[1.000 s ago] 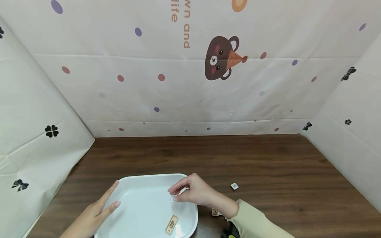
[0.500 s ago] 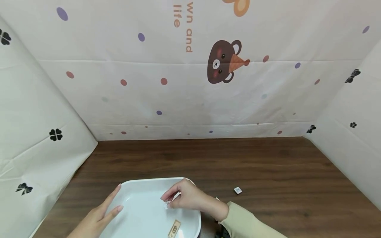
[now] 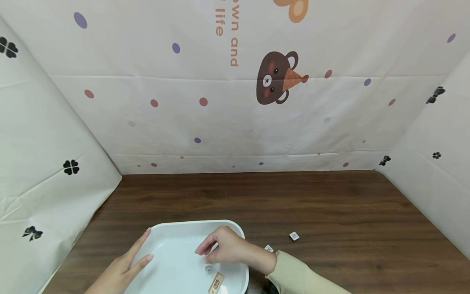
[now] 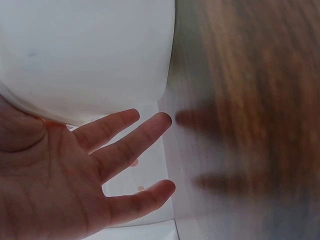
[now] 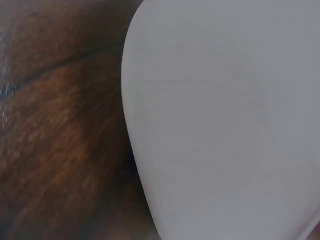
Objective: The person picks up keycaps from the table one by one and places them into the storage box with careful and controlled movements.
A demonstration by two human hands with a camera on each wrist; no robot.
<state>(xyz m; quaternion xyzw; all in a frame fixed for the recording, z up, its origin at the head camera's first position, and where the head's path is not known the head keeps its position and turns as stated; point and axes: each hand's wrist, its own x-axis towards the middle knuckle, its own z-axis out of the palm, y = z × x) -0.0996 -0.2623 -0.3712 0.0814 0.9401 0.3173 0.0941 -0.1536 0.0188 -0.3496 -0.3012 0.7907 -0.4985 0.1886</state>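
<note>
A white tray (image 3: 172, 255) stands at the front of the brown table. My left hand (image 3: 119, 265) lies along its left rim with fingers stretched out; in the left wrist view that hand (image 4: 90, 170) shows an empty palm and spread fingers. Over the tray's right part hovers my right hand (image 3: 225, 247), fingers loosely bent and thumb slightly apart from them. Just below its thumb a small white square tile (image 3: 208, 269) with a dark mark rests in the tray. Beside that tile lies an oblong beige piece (image 3: 216, 283) with dark printing. The right wrist view holds the tray (image 5: 215, 115) but no fingers.
Right of the tray, two small white square tiles lie on the table, one farther out (image 3: 294, 236) and another near the sleeve (image 3: 269, 248). A dark object (image 3: 270, 288) is partly hidden under the forearm. White patterned sheets (image 3: 227, 122) wall in the back and sides.
My right hand has carried the white square tile leftward and let it go; the tile now lies in the tray. The left hand keeps its place by the rim. The head view has shifted slightly.
</note>
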